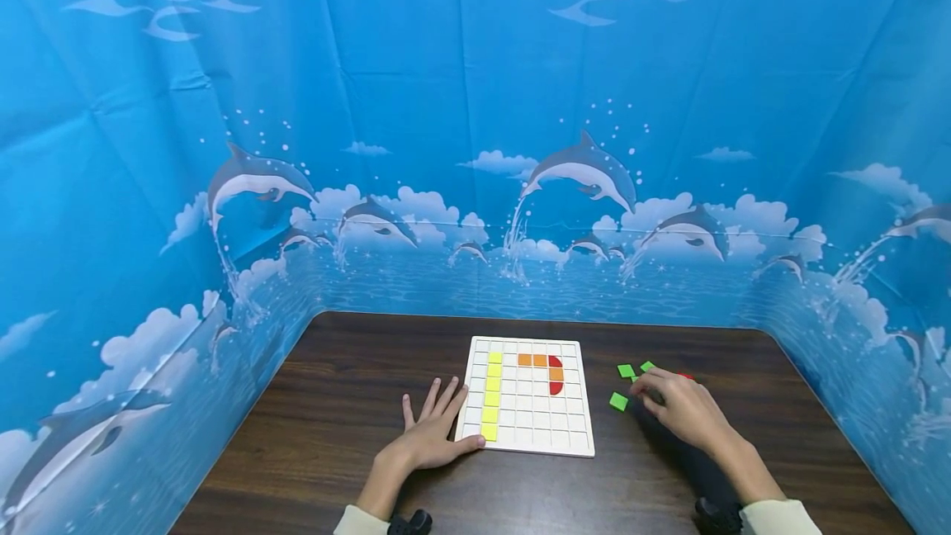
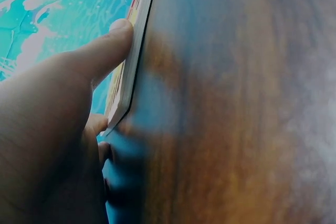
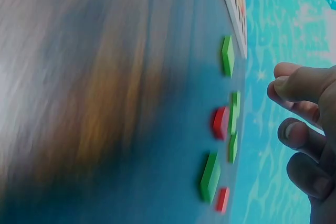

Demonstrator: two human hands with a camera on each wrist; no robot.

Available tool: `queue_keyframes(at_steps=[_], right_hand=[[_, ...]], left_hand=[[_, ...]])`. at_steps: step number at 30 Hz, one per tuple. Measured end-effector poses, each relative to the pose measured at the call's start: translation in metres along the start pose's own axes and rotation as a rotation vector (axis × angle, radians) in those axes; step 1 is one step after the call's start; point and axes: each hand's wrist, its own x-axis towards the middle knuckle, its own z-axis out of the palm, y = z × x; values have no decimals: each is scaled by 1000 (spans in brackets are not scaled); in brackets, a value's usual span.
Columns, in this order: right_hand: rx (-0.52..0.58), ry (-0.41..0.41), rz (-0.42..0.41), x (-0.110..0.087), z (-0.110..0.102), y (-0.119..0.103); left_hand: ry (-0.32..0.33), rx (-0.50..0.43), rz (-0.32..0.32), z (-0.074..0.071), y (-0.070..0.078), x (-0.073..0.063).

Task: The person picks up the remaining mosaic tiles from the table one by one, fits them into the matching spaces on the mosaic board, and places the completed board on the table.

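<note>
Board [image 1: 538, 419] touched by spread left hand [image 1: 434, 436]; right hand [image 1: 687, 411], grip narrow, nothing visibly held, should pinch 1 green tile [image 1: 618, 401] edgewise.

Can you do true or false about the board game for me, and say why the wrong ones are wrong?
1. The left hand touches the board. True.
2. The green squares lie on the table, off the board. True.
3. The right hand is on the board. False: it is off to the side, by the green squares.
4. The yellow squares make a ring. False: they make a straight line.
5. An orange square sits between two red pieces on the board. True.
6. All the red pieces are on the board. False: the right wrist view shows two on the table.
</note>
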Motion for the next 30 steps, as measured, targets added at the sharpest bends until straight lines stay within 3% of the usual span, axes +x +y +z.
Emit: queue_keyframes(at_steps=[8,16,20,25,30], right_hand=[[23,3,47,-13,-8,32],[11,-7,129,-20,-13,57],[-8,-15,171,-19,-15,63],[-47,-21,197,-16,-12,68],[-71,-31,193,-13,-9,71]], left_hand=[[-38,-37,-5,-10,6,-4],[-47,9,-15,-6,3,-1],[-59,-14,-12,-12,11,-4],[-49,12,-29,-4,4,0],[-39,7,-3,-3,0,2]])
